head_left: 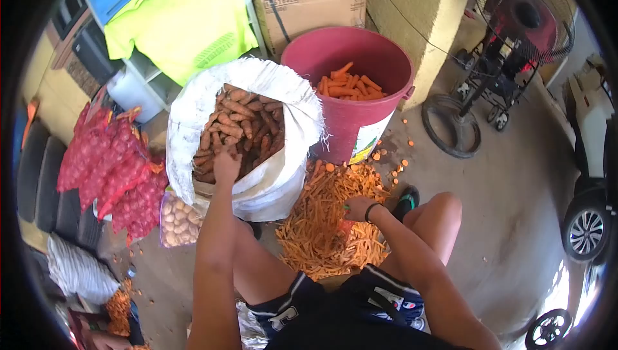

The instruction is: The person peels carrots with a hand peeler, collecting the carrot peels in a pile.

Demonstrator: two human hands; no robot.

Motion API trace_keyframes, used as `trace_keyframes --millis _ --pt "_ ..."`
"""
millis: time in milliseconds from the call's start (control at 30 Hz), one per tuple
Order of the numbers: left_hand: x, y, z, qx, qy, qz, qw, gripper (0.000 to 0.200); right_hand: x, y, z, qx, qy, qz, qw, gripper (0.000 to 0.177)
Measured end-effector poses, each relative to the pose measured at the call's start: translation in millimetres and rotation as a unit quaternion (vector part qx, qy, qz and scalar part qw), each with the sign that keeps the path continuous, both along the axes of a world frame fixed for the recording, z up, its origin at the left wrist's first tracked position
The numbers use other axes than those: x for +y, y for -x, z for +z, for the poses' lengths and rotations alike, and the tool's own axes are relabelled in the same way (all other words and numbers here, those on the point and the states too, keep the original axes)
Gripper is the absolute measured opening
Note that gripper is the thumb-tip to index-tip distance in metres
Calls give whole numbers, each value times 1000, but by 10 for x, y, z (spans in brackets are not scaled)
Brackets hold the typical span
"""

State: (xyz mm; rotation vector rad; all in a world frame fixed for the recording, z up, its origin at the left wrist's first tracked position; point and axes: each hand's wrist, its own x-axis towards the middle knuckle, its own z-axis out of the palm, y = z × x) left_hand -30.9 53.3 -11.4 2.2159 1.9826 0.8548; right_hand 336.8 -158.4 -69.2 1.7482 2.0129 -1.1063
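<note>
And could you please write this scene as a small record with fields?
left hand: on brown unpeeled carrots in the open white woven sack
right hand: holds a small green item, mostly hidden
beneath right hand: loose heap of orange peelings
beyond the heap: tall maroon plastic bucket holding peeled orange carrots
left of the sack: red mesh bags of round produce

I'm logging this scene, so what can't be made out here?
Head view:
Whether the left hand at the white sack grips anything: its back hides that.
The full shape of the green object: the right hand covers most of it.
How deep the orange carrots lie in the red bucket: top ones hide the rest.
</note>
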Motion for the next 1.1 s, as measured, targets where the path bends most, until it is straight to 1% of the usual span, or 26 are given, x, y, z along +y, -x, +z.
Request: trace_keyframes --millis 33,100,167,200,267,367,400,467,500,533,567,633,667,767,833,867,967,1033,1067,1100 --pt "-8 43 24 -12 20 44 999 44 -6 -3 -13 6 4 2 1000 58" --pt "-50 91 18 4 82 100 992 50 -65 -1 -63 18 -6 1 1000 56" --pt "26 35 49 58 156 113 980 60 -80 -53 -96 30 -43 -16 999 54" --pt "71 33 -27 73 162 130 975 64 -75 -74 -29 32 -41 -11 999 54" --pt "90 -4 -71 64 145 145 977 66 -86 -79 123 37 -36 -7 999 54" --pt "79 33 -103 46 150 147 977 64 -56 -53 135 25 -10 -11 1000 52" --pt "119 91 -165 40 151 144 977 63 -40 -36 97 28 -17 -6 999 52" --pt "213 256 -377 -121 191 111 968 60 -11 -23 -7 34 -33 6 999 52" --pt "185 315 -405 -272 224 76 933 58 17 -6 27 37 -35 3 999 52" --pt "170 392 -419 -414 250 39 874 55 40 22 54 43 -37 0 998 52" --pt "138 474 -443 -500 285 33 817 52 56 56 77 48 -38 -2 998 53" --pt "-268 307 74 -656 338 20 674 47 115 103 119 64 -48 12 997 54" --pt "-388 298 203 -680 332 -14 654 41 150 113 158 71 -55 19 996 55" --pt "-897 130 716 -703 346 -138 606 39 199 119 355 94 -113 12 989 51" --pt "-1052 -212 838 -695 329 -192 609 37 271 122 643 116 -125 10 985 48" --pt "-1132 -386 820 -692 322 -220 608 37 303 91 778 124 -129 8 984 47" --pt "-1259 -844 679 -649 318 -222 655 34 408 -59 1081 124 -258 -15 958 43" --pt "-1307 -1059 540 -638 317 -226 664 34 467 -149 1271 127 -295 -32 947 39" --pt "-1332 -1132 460 -632 319 -227 669 34 454 -169 1298 129 -311 -43 941 37" --pt "-1342 -1191 391 -613 319 -230 685 33 429 -168 1232 142 -326 -63 932 36"
